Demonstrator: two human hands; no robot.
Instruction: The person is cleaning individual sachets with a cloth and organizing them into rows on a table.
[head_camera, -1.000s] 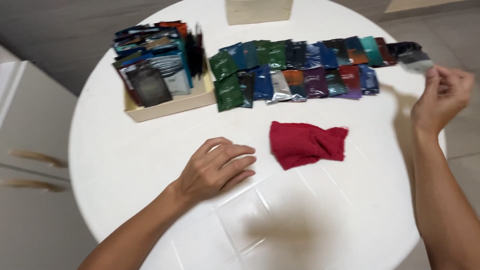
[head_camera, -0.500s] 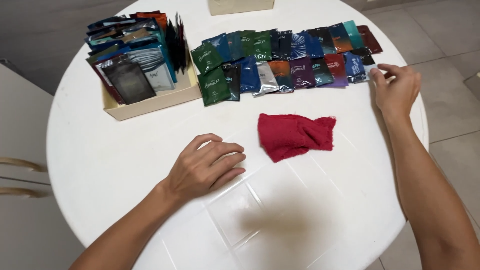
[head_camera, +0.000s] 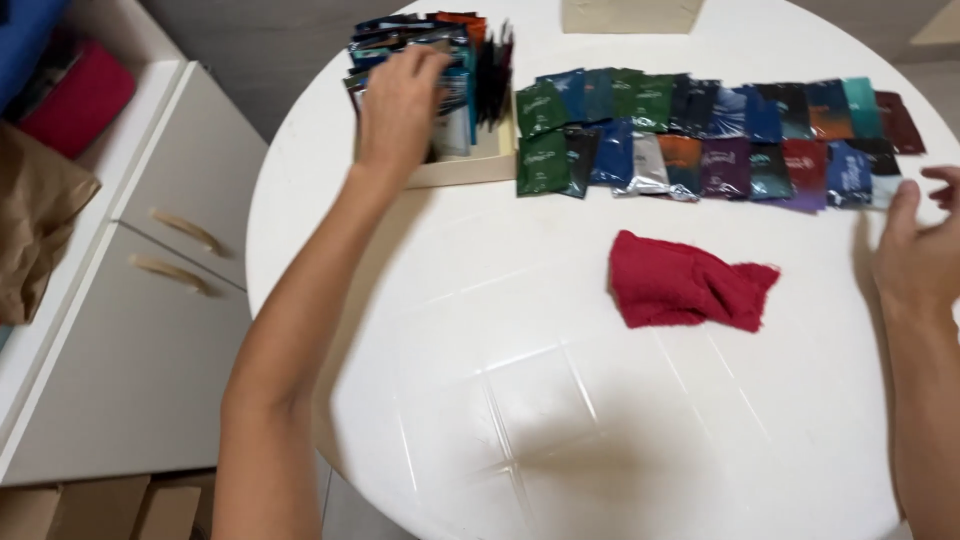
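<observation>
Left hand (head_camera: 400, 105) has reached into the packet box (head_camera: 470, 165), fingers curled; right hand (head_camera: 915, 255) rests open.

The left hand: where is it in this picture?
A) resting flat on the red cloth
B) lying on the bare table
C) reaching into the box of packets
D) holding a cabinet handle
C: the left hand is over the packets standing in the open box, away from the red cloth.

— Where do I have free room?
— I see bare white table (head_camera: 560, 400) in front of the red cloth (head_camera: 685, 290).
— What blocks me?
— Rows of sachets (head_camera: 710, 135) and the box (head_camera: 470, 165) line the far edge.
</observation>
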